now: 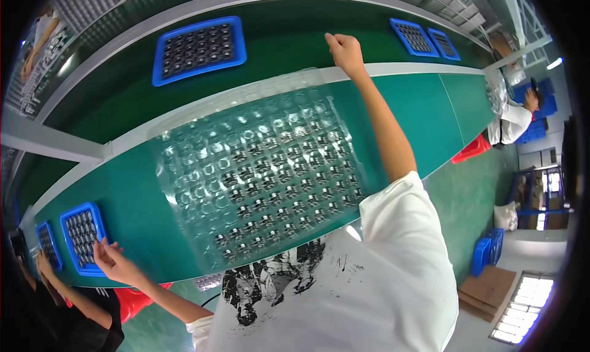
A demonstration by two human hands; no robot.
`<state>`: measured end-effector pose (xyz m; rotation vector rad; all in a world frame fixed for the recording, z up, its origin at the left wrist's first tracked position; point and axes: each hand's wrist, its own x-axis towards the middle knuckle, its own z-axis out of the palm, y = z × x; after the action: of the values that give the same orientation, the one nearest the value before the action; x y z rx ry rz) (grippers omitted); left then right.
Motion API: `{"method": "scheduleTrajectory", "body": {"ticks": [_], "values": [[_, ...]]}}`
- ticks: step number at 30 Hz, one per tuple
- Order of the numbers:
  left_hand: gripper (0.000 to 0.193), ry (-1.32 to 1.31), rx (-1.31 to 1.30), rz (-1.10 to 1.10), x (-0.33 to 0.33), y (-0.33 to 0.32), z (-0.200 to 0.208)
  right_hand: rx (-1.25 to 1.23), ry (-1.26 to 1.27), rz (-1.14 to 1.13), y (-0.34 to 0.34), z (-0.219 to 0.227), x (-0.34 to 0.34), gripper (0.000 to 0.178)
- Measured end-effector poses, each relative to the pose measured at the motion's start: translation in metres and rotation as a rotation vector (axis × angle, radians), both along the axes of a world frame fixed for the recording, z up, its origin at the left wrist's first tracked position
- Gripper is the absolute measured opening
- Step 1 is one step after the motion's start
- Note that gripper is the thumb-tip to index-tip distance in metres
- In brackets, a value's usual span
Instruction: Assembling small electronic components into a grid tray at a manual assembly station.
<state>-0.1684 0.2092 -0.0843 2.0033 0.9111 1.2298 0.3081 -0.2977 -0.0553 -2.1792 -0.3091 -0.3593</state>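
A large clear plastic blister tray [193,186] lies on the green bench in front of me. Small dark metallic parts fill many of its pockets; those along its left and far sides hold none. My left hand [117,266] is at the right edge of a blue tray [98,220] of similar round parts, fingers loosely bent and apart. Whether it touches the rim I cannot tell. Stretched out past the bench's far edge, my right hand [346,54] hangs over the dark green belt, fingers curled closed. Anything inside them is hidden.
A filled blue tray [241,45] rests on the belt [279,32], with two more blue trays [413,37] farther right. A pale rail [399,68] divides bench and belt. At the left, a co-worker's hands [46,266] are near another blue tray [54,254]. A grey post [55,137] stands left.
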Motion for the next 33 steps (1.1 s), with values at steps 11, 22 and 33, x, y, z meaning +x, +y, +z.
{"method": "scheduleTrajectory", "body": {"ticks": [11, 22, 33], "values": [[0.039, -0.230, -0.590, -0.191, 0.044, -0.054, 0.001, 1.104, 0.250, -0.301, -0.156, -0.028, 0.014, 0.044], [0.030, -0.003, -0.415, -0.298, 0.092, -0.108, 0.018, 1.418, 0.639, -0.269, -0.429, -0.084, 0.159, 0.056], [0.030, -0.128, -0.487, -0.295, 0.098, -0.104, 0.035, 1.096, 0.941, -0.236, -0.451, -0.059, 0.214, 0.029]]}}
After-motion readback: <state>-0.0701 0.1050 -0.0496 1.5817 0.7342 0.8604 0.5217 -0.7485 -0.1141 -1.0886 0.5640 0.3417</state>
